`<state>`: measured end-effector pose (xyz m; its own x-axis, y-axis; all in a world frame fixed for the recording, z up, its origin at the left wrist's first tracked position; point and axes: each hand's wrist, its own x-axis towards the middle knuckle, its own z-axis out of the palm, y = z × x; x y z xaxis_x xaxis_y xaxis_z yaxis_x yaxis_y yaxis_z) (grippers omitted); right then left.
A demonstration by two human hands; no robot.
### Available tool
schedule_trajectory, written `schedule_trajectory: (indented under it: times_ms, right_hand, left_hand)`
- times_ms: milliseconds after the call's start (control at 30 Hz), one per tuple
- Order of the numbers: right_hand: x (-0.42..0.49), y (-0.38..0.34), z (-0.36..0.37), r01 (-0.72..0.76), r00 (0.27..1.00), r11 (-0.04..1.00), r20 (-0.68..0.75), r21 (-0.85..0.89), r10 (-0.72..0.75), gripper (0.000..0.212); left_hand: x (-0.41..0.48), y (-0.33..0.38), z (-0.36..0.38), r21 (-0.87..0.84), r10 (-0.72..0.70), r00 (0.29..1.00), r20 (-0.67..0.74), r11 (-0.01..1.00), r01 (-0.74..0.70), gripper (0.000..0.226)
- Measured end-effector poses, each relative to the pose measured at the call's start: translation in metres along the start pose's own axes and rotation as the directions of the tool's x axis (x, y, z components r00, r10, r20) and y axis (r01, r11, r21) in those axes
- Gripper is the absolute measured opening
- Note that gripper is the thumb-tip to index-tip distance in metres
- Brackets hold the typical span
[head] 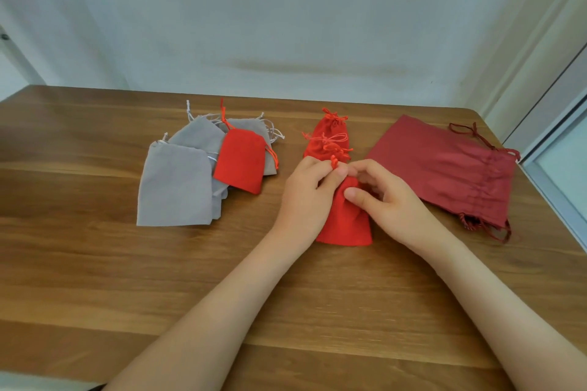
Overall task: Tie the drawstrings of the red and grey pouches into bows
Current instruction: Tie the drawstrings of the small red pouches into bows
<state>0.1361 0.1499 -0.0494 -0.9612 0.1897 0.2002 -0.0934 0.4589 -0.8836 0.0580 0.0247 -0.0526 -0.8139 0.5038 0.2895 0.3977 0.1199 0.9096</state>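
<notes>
- Head view: the left hand (306,190) is pinching the drawstring (334,162) of a red pouch (344,222), which is lying mid-table (95,279) between both hands.
- The right hand (381,197) is curling its fingers round that pouch's gathered neck, thumb pressing the cloth.
- Tied red pouches (328,136) are lying just behind it.
- Grey pouches (176,187) are lying at the left under a loose red pouch (241,165).
- Dark red bags (444,168) are lying at the right.

The left hand (305,200) and the right hand (386,200) are bare. Behind each wrist, the left forearm (222,311) and the right forearm (495,305) are bare too, widening smoothly toward the elbow, uncovered as far back as I can see.
</notes>
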Motion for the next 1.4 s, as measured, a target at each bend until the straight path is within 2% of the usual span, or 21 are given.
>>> schedule_trajectory:
  times_ms: [100,200,233,300,367,433,533,600,700,800,900,967,1100,1233,1400]
  right_hand:
    - [0.002,-0.001,-0.001,-0.021,0.998,0.998,-0.062,-0.054,0.018,0.024]
    - [0.001,-0.001,-0.001,-0.061,0.992,0.989,-0.118,-0.138,0.045,0.019]
    - [0.001,-0.001,-0.002,-0.079,0.99,0.978,-0.128,-0.193,0.055,0.017]
    - [0.0,-0.002,-0.007,-0.086,0.994,0.952,-0.093,-0.295,0.061,0.016]
    - [-0.001,-0.003,-0.014,-0.071,0.997,0.939,-0.028,-0.336,0.066,0.032]
    - [-0.004,-0.005,-0.022,-0.081,0.996,0.955,-0.004,-0.284,0.084,0.041]
    - [-0.004,-0.004,-0.033,-0.129,0.992,0.964,-0.016,-0.234,0.129,0.036]
    - [-0.003,-0.003,-0.034,-0.175,0.984,0.959,-0.067,-0.224,0.164,0.032]
    - [0.0,-0.003,-0.026,-0.262,0.956,0.961,-0.158,-0.083,0.247,0.036]
    - [0.003,-0.007,-0.018,-0.278,0.931,0.943,-0.192,0.181,0.311,0.035]
    - [0.003,-0.011,-0.014,-0.261,0.934,0.889,-0.136,0.376,0.331,0.028]
    - [0.003,-0.012,-0.011,-0.235,0.954,0.879,-0.074,0.415,0.29,0.026]
    - [-0.001,-0.011,-0.006,-0.172,0.98,0.921,-0.033,0.349,0.195,0.02]
    - [-0.002,-0.009,-0.002,-0.073,0.995,0.994,-0.057,0.085,0.078,0.014]
    - [-0.003,-0.009,-0.001,0.004,0.998,0.998,-0.067,-0.069,-0.008,0.018]
  left_hand:
    - [-0.004,0.007,0.003,-0.285,-0.123,0.991,0.043,0.95,0.13,0.022]
    - [-0.006,0.014,0.005,-0.565,-0.217,0.964,0.156,0.78,0.267,0.024]
    - [-0.005,0.015,0.004,-0.602,-0.234,0.958,0.165,0.746,0.286,0.024]
    - [-0.004,0.015,0.003,-0.566,-0.255,0.956,0.144,0.771,0.291,0.025]
    - [-0.004,0.011,0.004,-0.488,-0.263,0.958,0.111,0.826,0.283,0.025]
    - [-0.003,0.008,0.004,-0.435,-0.257,0.963,0.08,0.86,0.266,0.024]
    - [-0.004,0.006,0.004,-0.249,-0.179,0.983,0.028,0.952,0.18,0.024]
    - [-0.005,0.007,0.005,-0.16,-0.138,0.99,0.031,0.977,0.141,0.026]
    - [-0.007,0.009,0.007,-0.068,-0.087,0.996,0.027,0.994,0.089,0.032]
    - [-0.007,0.01,0.008,-0.094,-0.141,0.99,-0.019,0.986,0.139,0.025]
    - [-0.007,0.006,0.01,-0.127,-0.193,0.981,-0.016,0.974,0.189,0.015]
    - [-0.007,0.002,0.011,-0.143,-0.199,0.98,-0.003,0.97,0.197,0.009]
    - [-0.005,-0.004,0.012,-0.156,-0.192,0.981,-0.018,0.97,0.187,0.02]
    - [-0.004,-0.007,0.013,-0.142,-0.196,0.98,-0.033,0.972,0.19,0.015]
    - [-0.005,-0.005,0.011,-0.082,-0.169,0.986,0.004,0.982,0.169,0.017]
